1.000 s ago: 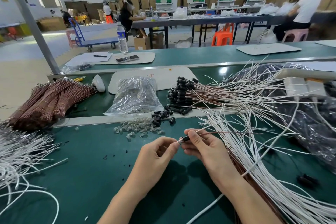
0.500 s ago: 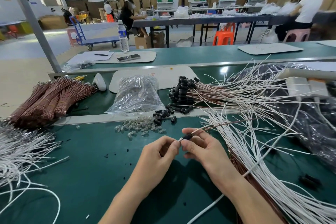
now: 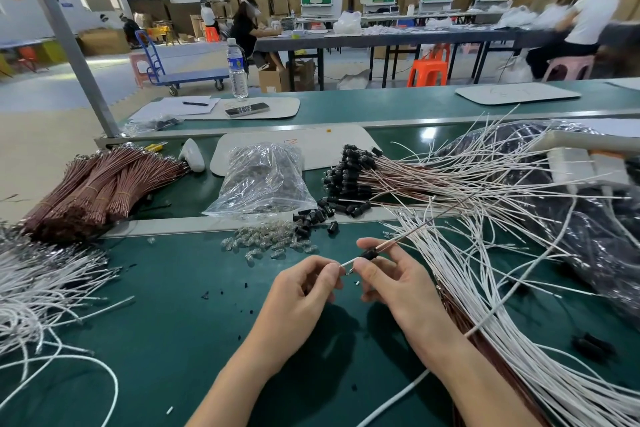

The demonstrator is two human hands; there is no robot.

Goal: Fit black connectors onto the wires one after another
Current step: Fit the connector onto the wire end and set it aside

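— Wires [image 3: 41, 288], white, are sprawling at your far left on the green table [image 3: 173, 340]. Tied brown bundles [image 3: 100, 184] are lying just behind them.

— Noted. Moving right, a clear bag [image 3: 263, 180] is sitting beyond the metal strip. Small clear parts [image 3: 270, 241] and loose black connectors [image 3: 311, 218] are lying scattered at its front edge.

— Your left hand [image 3: 301, 291] is pinching the pale end of the held wire [image 3: 349, 261] between thumb and forefinger, and the other fingers are curling in.

— Your right hand [image 3: 391, 281] is gripping the black connector [image 3: 369, 254] between thumb and forefinger, with the remaining fingers hanging loose. That connector is sitting on the held wire, just beside your left fingertips. It is raised off the table, nearer you than the loose ones.

— The wire's brown length is running up and to the right from the connector, crossing over the white strands.

— Behind your hands, capped wires [image 3: 349, 177] are lying in a heap, with their black ends pointing left.

— Further right, long white wires [image 3: 485, 288] are fanning across the table beside your right forearm. A dark plastic bag [image 3: 606, 236] is lying at the far right, partly under them.
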